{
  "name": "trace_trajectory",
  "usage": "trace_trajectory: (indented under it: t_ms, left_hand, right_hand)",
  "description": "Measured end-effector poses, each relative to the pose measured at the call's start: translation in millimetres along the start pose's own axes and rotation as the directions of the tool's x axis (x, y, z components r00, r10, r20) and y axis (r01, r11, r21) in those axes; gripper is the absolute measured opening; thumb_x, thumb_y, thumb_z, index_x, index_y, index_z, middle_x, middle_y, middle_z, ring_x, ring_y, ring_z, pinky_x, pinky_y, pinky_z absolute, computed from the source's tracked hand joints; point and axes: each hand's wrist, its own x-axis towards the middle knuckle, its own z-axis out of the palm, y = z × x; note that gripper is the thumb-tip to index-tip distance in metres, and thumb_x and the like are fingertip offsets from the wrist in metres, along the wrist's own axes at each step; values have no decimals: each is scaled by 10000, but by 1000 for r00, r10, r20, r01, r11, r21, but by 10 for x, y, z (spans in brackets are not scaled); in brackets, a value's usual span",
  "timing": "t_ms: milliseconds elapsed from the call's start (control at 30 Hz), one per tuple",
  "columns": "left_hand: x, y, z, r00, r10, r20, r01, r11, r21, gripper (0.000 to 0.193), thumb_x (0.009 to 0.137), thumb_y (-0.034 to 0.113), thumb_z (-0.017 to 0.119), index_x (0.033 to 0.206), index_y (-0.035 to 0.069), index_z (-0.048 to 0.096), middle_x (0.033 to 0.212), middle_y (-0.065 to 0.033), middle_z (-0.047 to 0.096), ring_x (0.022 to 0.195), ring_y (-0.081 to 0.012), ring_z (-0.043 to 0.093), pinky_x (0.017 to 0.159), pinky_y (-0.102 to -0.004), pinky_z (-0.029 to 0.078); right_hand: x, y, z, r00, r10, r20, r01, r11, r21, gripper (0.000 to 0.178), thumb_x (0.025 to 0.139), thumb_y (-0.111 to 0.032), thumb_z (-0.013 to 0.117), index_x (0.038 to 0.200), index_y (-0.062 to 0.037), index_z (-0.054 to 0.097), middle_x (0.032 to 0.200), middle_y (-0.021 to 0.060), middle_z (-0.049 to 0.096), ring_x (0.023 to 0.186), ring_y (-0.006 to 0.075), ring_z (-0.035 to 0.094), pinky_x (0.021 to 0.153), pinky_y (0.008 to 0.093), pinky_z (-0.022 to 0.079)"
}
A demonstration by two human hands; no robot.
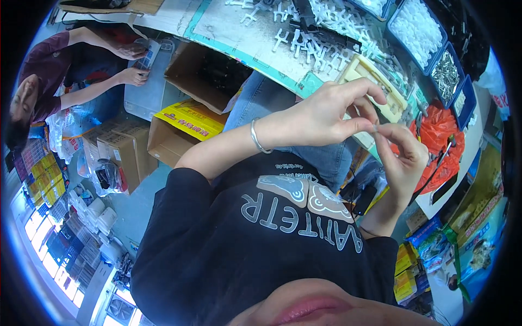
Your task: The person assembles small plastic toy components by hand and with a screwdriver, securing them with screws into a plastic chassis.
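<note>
Head view: both hands are raised just on the wearer's side of the cream plastic tray [352,69], which serves as landmark for the rest. The left hand [326,114], with a silver bangle [255,136] at its wrist, is half curled, thumb and a fingertip pinched together. The right hand [405,152] meets it tip to tip, thumb and index finger nearly closed. Between the touching fingertips sits one tiny pale piece [374,129], too small to identify.

Pale lettering and two bear drawings mark the black T-shirt [261,244], nearer the wearer than the tray; bold print covers the yellow flap [190,118] of a carton to the tray's left.

Beyond the tray, white branched plastic parts [312,49] lie heaped on the desk [228,32], too many to count. Four blue bins [447,41] show beyond it and to its right: the large one holds white plastic bits [416,32], another silver metal pieces [446,76]. One orange-red plastic bag [448,149] is right of the tray. Far to its left, one co-worker [46,89] has two hands on a white-and-blue item [150,53].
</note>
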Motion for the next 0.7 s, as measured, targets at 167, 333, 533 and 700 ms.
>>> trace_trajectory:
  t_ms: [167, 333, 533, 700]
  left_hand:
    - [-64, 5, 56, 969, -204, 141, 225, 962, -153, 370, 807, 13, 660, 1135, 11, 487, 887, -87, 673, 867, -147, 652, 773, -278, 516]
    - [-97, -37, 153, 993, 98, -61, -73, 944, 323, 383, 770, 40, 696, 1129, 15, 563, 936, -93, 665, 858, -194, 646, 705, -285, 516]
    - [-184, -264, 131, 969, 233, 85, -210, 585, 784, 293, 721, 68, 709, 1007, 44, 649, 811, -70, 607, 697, -228, 591, 599, -317, 476]
    - [-213, -370, 248, 960, 239, 147, -253, 511, 822, 307, 724, 75, 705, 1026, 55, 649, 722, -36, 541, 634, -194, 550, 553, -312, 447]
  right_hand:
    - [-137, -44, 28, 994, -95, 51, 102, 984, -147, 167, 694, 76, 695, 826, 4, 622, 762, 99, 630, 712, 234, 614, 649, 290, 470]
    - [-177, 251, 121, 962, -144, -231, 58, 937, -344, 144, 709, 48, 680, 805, -34, 611, 782, 82, 608, 738, 247, 567, 690, 338, 420]
    - [-104, 601, 337, 968, -119, -219, 23, 917, -398, 84, 741, -70, 683, 809, -79, 634, 784, 36, 597, 772, 227, 553, 710, 351, 394]
    - [-76, 617, 325, 947, -201, -251, 93, 918, -385, 101, 720, -76, 692, 799, -82, 630, 766, 28, 584, 761, 220, 550, 705, 342, 395]
